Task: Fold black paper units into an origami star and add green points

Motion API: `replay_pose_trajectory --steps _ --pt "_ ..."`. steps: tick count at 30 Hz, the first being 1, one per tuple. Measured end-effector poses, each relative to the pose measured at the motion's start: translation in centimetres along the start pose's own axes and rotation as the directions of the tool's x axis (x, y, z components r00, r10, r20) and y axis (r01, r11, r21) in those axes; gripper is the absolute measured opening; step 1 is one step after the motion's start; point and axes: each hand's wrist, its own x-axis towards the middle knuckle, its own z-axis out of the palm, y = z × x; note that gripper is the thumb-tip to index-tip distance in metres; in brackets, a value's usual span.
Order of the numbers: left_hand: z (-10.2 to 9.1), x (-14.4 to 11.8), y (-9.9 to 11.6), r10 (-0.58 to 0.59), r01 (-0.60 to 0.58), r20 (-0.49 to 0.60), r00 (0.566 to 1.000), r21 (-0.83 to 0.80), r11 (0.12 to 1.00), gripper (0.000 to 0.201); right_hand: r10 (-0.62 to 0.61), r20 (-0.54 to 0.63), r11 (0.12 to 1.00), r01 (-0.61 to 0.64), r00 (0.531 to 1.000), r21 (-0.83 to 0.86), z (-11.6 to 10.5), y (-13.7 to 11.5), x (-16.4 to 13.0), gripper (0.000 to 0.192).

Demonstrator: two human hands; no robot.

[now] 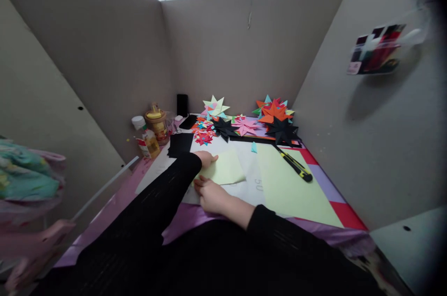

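Both hands rest on a small pale green folded paper (226, 168) lying on a white sheet (249, 184) near the front of the desk; left hand (206, 158) lies flat across its far-left corner, fingers together. Right hand (211, 195) presses fingertips on the near-left edge, fingers curled close. Just right lies a larger pale green sheet (289, 186) with a yellow-black utility knife (295, 164) on it; paper stars (246, 121) cluster behind.
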Motion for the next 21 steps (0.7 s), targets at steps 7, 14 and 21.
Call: replay_pose_trajectory --steps 7,14,21 --pt "2.8 -2.6 0.4 -0.075 0.075 -0.108 0.991 -0.001 0.997 0.033 -0.001 0.034 0.999 0.0 0.999 0.036 0.5 -2.1 0.8 0.038" --pt "3.9 -4.0 0.3 -0.058 0.059 -0.29 0.955 -0.003 0.998 0.041 0.377 0.046 0.926 -0.378 0.925 0.019 -1.7 2.7 -7.3 0.066" --pt "4.3 -7.0 3.9 0.104 -0.099 -0.276 0.956 0.032 0.995 0.035 0.582 -0.062 0.803 -0.585 0.811 -0.111 -2.1 4.4 -10.3 0.059"
